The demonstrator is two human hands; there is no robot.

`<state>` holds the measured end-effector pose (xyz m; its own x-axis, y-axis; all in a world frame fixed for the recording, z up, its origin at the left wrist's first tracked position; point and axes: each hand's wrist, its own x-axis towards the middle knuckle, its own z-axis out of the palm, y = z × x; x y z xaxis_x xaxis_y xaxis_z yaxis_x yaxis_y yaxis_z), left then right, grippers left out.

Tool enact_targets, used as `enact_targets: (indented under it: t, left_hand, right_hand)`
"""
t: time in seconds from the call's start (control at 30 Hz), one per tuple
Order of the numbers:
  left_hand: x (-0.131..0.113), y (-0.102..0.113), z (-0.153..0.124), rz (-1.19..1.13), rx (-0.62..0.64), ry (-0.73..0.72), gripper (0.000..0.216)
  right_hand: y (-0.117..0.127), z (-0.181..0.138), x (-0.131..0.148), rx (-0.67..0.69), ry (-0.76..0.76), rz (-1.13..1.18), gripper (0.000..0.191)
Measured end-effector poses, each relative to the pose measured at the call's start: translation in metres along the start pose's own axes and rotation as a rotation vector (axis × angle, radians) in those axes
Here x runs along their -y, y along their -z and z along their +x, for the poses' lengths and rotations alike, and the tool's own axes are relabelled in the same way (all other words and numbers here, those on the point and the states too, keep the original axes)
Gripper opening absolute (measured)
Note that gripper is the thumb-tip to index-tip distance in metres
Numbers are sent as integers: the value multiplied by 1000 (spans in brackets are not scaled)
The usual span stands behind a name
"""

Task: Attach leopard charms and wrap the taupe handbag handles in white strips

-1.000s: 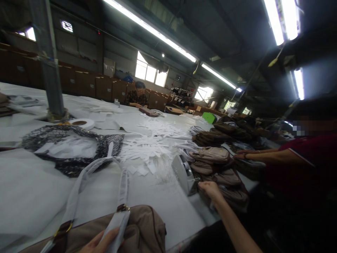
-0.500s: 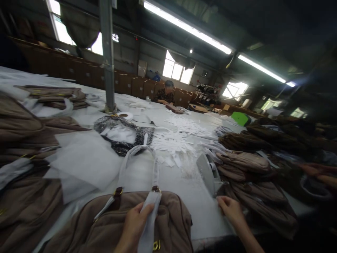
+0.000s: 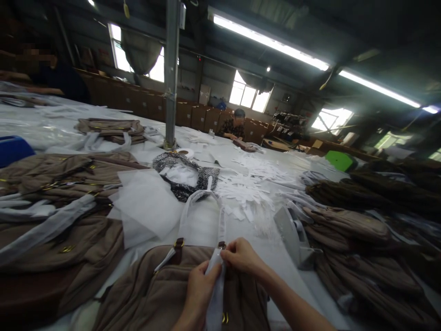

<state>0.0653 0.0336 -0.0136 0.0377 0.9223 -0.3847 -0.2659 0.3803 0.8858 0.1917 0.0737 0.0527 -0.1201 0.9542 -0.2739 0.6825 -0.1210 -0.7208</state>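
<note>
A tan fabric handbag (image 3: 151, 294) lies in front of me on the white table (image 3: 268, 257), its handles (image 3: 203, 216) wrapped in white paper and stretched away from me. My left hand (image 3: 200, 287) is closed on a strip of white wrapping paper (image 3: 216, 294) that hangs down over the bag. My right hand (image 3: 243, 255) pinches the top of the same strip, right at the base of the right handle. A white tape dispenser (image 3: 294, 234) stands just right of my hands.
Stacks of tan bags (image 3: 51, 216) fill the left; darker brown bags (image 3: 361, 220) pile up on the right. White paper sheets (image 3: 148, 207), cut paper pieces (image 3: 248, 188), a speckled cloth (image 3: 186, 174) and a steel post (image 3: 170, 78) lie ahead. A person (image 3: 236, 126) sits at the far edge.
The view has swung left. My right hand left the tape dispenser and came over to the bag, where it now pinches the paper strip beside my left hand.
</note>
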Motion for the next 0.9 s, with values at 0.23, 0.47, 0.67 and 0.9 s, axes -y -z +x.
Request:
enact_targets:
  t: [0.23, 0.47, 0.67, 0.9]
  left_hand:
    - [1, 1, -2, 37, 14, -41, 34]
    - [4, 1, -1, 70, 19, -54, 38]
    - [4, 1, -2, 94, 9, -70, 35]
    - [2, 3, -3, 77, 3, -55, 37]
  right_hand:
    - [-3, 9, 3, -21, -111, -111, 19]
    - [-1, 13, 8, 34, -207, -112, 19]
    - [-7, 13, 0, 14, -212, -82, 31]
    - [-12, 10, -8, -148, -161, -71, 26]
